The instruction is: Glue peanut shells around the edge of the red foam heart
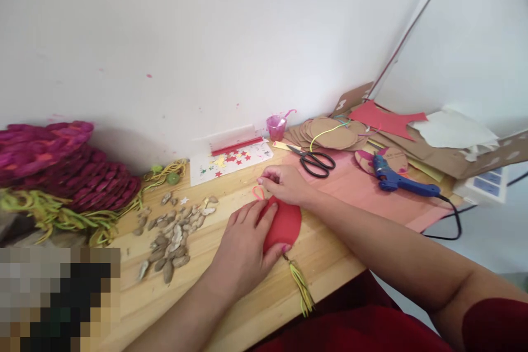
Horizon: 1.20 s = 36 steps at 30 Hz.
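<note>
Yellow-green string tassel (302, 289) nearer you than your left hand (243, 231) | its fingers spread over flat red rounded disc (289, 224) | pink-orange cord loop (256, 193) just beyond | your right hand (284, 184), fingertips nearly closed, hold unclear | black-handled metal scissors (317, 164) past its fingers

The disc (287, 225) is positioned midway across the table (332, 256), the tassel (300, 285) extended toward the front edge. Peanuts (176, 236) are laid to the disc's left, the glue gun (390, 180) near the right edge. At the back edge, the cup (276, 130) is set left of the stacked discs (335, 133), the scissors (304, 156) before both.
</note>
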### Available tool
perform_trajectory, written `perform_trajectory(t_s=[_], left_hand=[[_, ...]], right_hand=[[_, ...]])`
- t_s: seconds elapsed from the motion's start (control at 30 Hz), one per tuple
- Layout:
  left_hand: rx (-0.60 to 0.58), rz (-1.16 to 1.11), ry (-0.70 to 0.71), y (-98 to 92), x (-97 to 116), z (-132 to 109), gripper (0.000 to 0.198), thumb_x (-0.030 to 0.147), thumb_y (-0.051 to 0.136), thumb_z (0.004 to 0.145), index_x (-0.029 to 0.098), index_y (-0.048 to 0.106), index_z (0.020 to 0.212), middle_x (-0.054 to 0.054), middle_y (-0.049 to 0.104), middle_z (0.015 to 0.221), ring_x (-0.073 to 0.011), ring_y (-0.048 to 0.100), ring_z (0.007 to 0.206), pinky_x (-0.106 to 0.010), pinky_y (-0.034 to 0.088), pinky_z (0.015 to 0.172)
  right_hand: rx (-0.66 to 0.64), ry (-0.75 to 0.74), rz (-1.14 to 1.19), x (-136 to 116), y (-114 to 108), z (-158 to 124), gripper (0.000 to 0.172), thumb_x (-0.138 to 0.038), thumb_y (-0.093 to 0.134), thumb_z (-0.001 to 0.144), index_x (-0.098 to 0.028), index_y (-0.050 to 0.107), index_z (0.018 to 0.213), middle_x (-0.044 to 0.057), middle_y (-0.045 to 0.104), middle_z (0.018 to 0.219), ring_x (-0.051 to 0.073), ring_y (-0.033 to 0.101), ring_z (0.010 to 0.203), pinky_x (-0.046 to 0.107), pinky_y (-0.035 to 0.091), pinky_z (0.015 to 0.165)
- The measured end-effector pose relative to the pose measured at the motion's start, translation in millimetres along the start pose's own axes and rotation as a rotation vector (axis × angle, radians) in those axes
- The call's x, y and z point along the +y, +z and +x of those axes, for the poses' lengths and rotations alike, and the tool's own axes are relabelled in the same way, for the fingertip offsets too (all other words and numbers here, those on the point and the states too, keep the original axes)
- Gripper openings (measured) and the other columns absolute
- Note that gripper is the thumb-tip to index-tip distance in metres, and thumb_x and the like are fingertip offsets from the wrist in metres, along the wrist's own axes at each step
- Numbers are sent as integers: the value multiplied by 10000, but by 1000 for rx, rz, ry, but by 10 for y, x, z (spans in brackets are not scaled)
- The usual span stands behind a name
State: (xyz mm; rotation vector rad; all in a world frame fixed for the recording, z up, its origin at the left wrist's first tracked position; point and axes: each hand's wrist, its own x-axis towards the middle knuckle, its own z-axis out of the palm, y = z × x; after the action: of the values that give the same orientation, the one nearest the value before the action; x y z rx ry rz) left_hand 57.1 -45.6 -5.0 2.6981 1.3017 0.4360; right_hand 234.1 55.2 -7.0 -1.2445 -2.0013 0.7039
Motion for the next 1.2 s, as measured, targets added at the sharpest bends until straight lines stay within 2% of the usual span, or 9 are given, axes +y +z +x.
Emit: perform_trajectory(t_s=[0.23,0.43,0.57,0.67,0.73,0.8,0.97,1.1,1.2], left_hand=[[26,-55,1,-81,16,11,675,539,627,909,150,501,1446,-142,573,1432,-303,521,1286,-468,389,1113],[74,-20,43,-51,-10,-7,747,632,598,894,125,507,1435,-169,590,1398,-328,525,1274,-472,367,1110],[130,9,95,-44,-36,-9,650,586,595,917,127,560,1375,-138,630,1349,-308,546,1225,-454,364,1090],[206,25,152,-33,-65,9,435,474,525,993,161,641,1272,-77,720,1150,-258,589,1116,-425,373,1049],[252,28,199,-18,-81,26,316,368,457,1035,211,711,1137,-20,744,972,-221,611,1026,-402,364,1040],[287,19,245,-4,-87,43,345,327,424,1046,243,750,975,16,732,836,-197,619,941,-381,361,1034],[354,0,297,-12,-69,70,507,494,435,1022,216,726,714,-1,701,689,-195,608,811,-384,389,991],[322,-17,303,-53,-54,79,534,500,434,1021,215,719,670,-17,700,655,-194,612,791,-384,404,955],[300,-17,296,-74,-51,74,489,463,433,1027,218,745,742,-17,735,736,-200,626,830,-383,411,951]], right_hand=[[-25,-13,2,-26,-48,-4,233,-322,568,905,-188,664,740,3,620,596,156,545,564,292,379,554],[-47,12,-69,-30,-70,5,270,-418,583,889,-208,681,753,-1,631,580,166,548,529,301,391,537],[-45,32,-116,-66,-75,12,282,-442,582,880,-217,687,749,-2,647,574,165,554,511,297,388,517],[-32,56,-134,-85,-71,19,281,-455,592,868,-223,681,738,-6,646,548,160,549,482,293,366,490],[-20,72,-139,-91,-68,22,270,-455,597,860,-223,686,755,-6,650,544,160,552,474,291,363,483],[-10,83,-142,-98,-66,23,263,-453,599,853,-222,688,763,-5,649,540,161,553,473,291,370,486],[-8,87,-147,-116,-64,21,274,-457,593,846,-218,691,753,0,638,539,159,527,462,298,366,483],[-8,84,-149,-106,-61,22,287,-466,589,851,-216,693,759,4,653,559,157,521,459,306,374,491],[-8,77,-149,-85,-61,24,287,-467,591,849,-216,691,754,7,658,568,162,537,471,312,386,505]])
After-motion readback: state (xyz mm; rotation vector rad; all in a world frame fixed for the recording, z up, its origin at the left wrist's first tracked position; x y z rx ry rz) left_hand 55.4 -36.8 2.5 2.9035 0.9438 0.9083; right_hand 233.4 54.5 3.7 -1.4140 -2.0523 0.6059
